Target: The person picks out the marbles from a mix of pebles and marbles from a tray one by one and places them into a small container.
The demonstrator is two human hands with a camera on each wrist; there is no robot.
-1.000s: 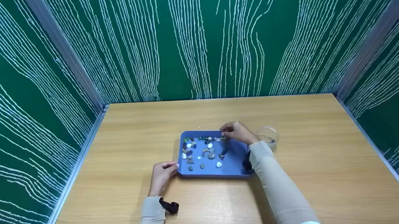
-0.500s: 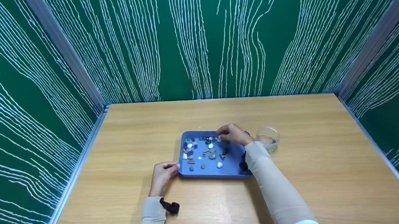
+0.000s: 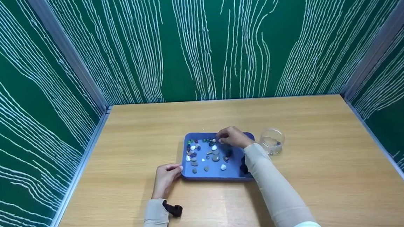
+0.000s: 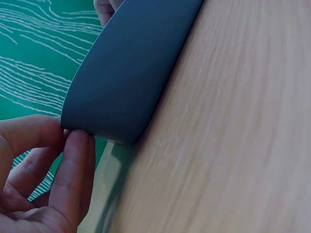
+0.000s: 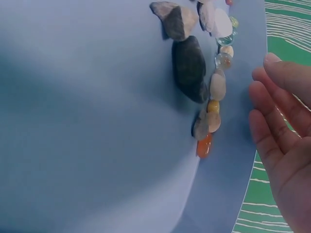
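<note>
A blue tray (image 3: 213,178) lies on the table, with pebbles and glass beads spread over its left and middle parts. My left hand (image 3: 166,179) pinches the tray's near left corner between thumb and fingers; the left wrist view shows the fingertips (image 4: 75,141) on its rim. My right hand (image 3: 234,138) is over the far side of the tray. In the right wrist view its fingers are loosely bent and apart, holding nothing, beside the tray wall. Along that wall runs a row of small stones, including an orange stone (image 5: 204,145), near a large dark stone (image 5: 189,68).
A clear round container (image 3: 272,140) with a few small pieces inside stands just right of the tray. The wooden table (image 3: 314,176) is bounded by green panels (image 3: 190,44) with white lines at the back and both sides. A white pebble (image 3: 223,167) lies near the tray's front.
My right hand has moved a little to the left along the tray's far side. The left hand keeps its hold on the corner.
</note>
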